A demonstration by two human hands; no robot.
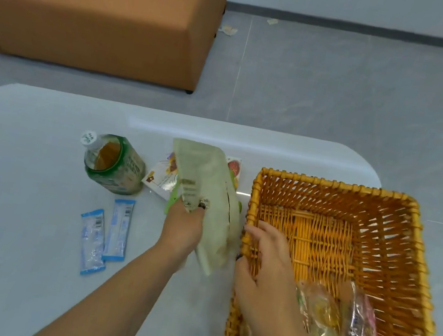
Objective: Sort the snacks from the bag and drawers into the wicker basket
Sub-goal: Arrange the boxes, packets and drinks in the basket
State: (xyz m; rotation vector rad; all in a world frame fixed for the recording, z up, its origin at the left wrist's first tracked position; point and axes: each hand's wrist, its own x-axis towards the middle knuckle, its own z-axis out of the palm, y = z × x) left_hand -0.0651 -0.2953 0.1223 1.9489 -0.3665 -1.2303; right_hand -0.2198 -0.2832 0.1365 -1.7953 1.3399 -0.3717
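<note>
Holding clear-wrapped snack packets (335, 323) in its near end, the wicker basket (396, 222) sits on the right side of the white tabletop (23, 195); its far half shows only bare woven bottom. The right hand (266, 263) rests over the basket's left rim, fingers relaxed and spread, its grip closed on nothing. Just left of the basket, the left hand (184, 225) has its grip closed around a pale green bag (207, 194), pinching it at its lower edge and holding it tilted above the tabletop; whether anything is inside the bag cannot be told. Behind the bag lie printed snack packets (162, 179), partly hidden by it. Further left stands a green-labelled bottle (113, 163) with a white cap, partly filled with amber liquid. Nearer the person, two blue-and-white sachets (105, 236) lie side by side, flat on the tabletop. Beyond the tabletop, a brown upholstered ottoman (107, 21) stands on the grey floor (342, 85), with blurred things on top.
</note>
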